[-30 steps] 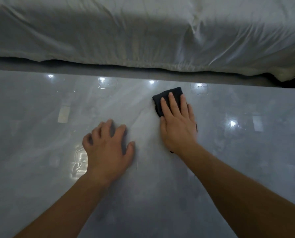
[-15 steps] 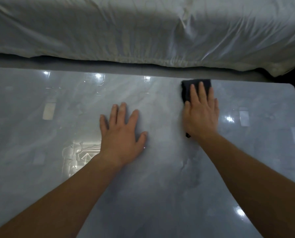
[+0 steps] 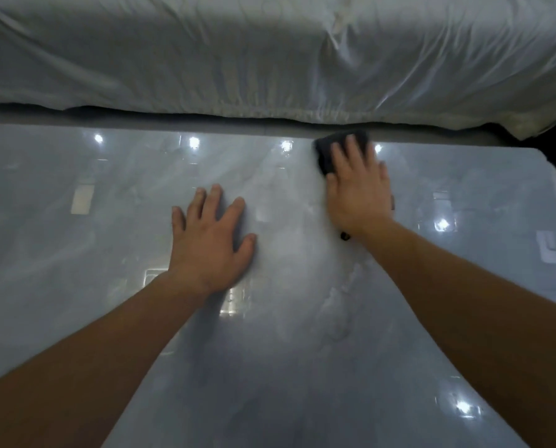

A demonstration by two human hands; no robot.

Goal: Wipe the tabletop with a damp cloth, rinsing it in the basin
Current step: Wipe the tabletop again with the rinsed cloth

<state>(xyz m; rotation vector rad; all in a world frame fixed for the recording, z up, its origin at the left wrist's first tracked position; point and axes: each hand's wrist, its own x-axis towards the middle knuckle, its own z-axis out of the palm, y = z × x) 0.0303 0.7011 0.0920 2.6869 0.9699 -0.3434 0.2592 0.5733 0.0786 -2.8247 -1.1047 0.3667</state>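
A glossy grey marble tabletop (image 3: 286, 367) fills most of the view. My right hand (image 3: 359, 189) lies flat with straight fingers on a dark folded cloth (image 3: 326, 153), pressing it onto the table at its far edge. The hand covers most of the cloth; a dark corner of it shows near my wrist. My left hand (image 3: 213, 240) rests flat on the tabletop with fingers spread, to the left of the cloth and nearer to me. No basin is in view.
A bed with a rumpled white sheet (image 3: 270, 59) runs along the far side of the table, overhanging a narrow dark gap. The table's right edge and rounded far corner (image 3: 543, 156) border a dark floor. Ceiling lights reflect in the surface.
My right hand has slid the cloth away from me, from the table's middle to the far edge. My left hand's fingers went from bent to flat and spread.
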